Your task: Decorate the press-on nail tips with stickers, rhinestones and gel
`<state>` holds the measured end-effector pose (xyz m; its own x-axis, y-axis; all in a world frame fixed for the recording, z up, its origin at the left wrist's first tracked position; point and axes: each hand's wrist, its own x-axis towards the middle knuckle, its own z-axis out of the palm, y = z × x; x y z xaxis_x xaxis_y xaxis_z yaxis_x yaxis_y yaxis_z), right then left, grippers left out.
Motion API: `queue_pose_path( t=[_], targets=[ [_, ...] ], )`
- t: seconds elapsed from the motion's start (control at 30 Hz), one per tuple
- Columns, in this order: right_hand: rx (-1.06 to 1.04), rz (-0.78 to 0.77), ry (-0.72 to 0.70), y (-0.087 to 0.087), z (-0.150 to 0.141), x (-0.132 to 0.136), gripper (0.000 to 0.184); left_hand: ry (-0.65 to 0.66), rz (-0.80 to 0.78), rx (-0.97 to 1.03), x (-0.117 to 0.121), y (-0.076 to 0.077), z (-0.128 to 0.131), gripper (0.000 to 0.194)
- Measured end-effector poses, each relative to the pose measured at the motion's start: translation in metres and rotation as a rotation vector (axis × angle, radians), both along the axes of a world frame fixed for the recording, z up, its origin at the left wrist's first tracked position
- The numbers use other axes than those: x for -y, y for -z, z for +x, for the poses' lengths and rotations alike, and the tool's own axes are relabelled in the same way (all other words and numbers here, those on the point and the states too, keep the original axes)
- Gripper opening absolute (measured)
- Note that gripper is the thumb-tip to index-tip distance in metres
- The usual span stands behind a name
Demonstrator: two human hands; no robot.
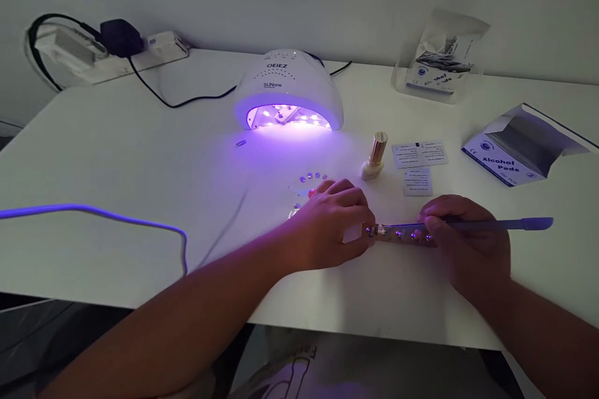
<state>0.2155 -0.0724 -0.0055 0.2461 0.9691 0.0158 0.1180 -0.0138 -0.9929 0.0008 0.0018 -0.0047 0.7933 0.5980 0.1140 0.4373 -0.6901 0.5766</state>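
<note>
My left hand (pixel 334 218) is closed, its fingers pinching the left end of a narrow brown strip (pixel 390 234) that carries several shiny round studs. Near those fingertips a clear, glinting piece (pixel 380 230) sits on the strip. In my right hand (pixel 468 234) is a slim purple stick-like tool (pixel 510 224), held between thumb and fingers. Its thin tip reaches left along the strip, close to the clear piece. Small clear nail tips (pixel 313 177) lie in an arc just beyond my left hand, which partly hides them and something red.
A lit white nail lamp (pixel 290 84) stands at the back, a nail polish bottle (pixel 373 156) before it. Two sachets (pixel 420 154), an opened alcohol pads box (pixel 505 153) and a plastic bag (pixel 442 62) are at right. A cable (pixel 93 210) and power strip (pixel 135 62) are left.
</note>
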Motion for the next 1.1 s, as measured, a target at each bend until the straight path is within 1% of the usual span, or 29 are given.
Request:
queue_pose_path(
  t=[0.13,0.27,0.43,0.53,0.63,0.73,0.83,0.97,1.1],
  targets=[
    [-0.021,0.030,0.022,0.000,0.002,0.000,0.005,-0.013,0.018,-0.021,0.003,0.002,0.006,0.031],
    [-0.019,0.026,0.037,-0.001,0.002,0.000,0.008,-0.020,0.047,0.021,0.006,0.005,0.014,0.026],
    [-0.057,0.057,0.053,-0.007,0.001,-0.002,0.012,-0.042,0.026,0.039,0.008,0.005,0.019,0.019],
    [-0.085,0.069,0.073,-0.013,0.004,-0.001,0.014,-0.057,0.023,0.060,0.010,0.006,0.022,0.020],
    [-0.093,0.070,0.074,-0.017,0.011,0.004,0.015,-0.071,0.056,0.081,0.013,0.009,0.026,0.024],
    [-0.098,0.051,0.105,-0.013,0.019,0.011,0.015,-0.057,0.089,0.073,0.014,0.008,0.032,0.028],
    [-0.119,0.039,0.140,-0.006,0.023,0.015,0.013,-0.057,0.098,0.059,0.015,0.004,0.038,0.026],
    [-0.121,0.009,0.145,0.001,0.024,0.013,0.006,-0.081,0.109,0.070,0.016,0.000,0.042,0.020],
    [-0.127,-0.033,0.127,0.001,0.025,0.008,0.004,-0.088,0.129,0.075,0.017,0.001,0.043,0.016]
  ],
)
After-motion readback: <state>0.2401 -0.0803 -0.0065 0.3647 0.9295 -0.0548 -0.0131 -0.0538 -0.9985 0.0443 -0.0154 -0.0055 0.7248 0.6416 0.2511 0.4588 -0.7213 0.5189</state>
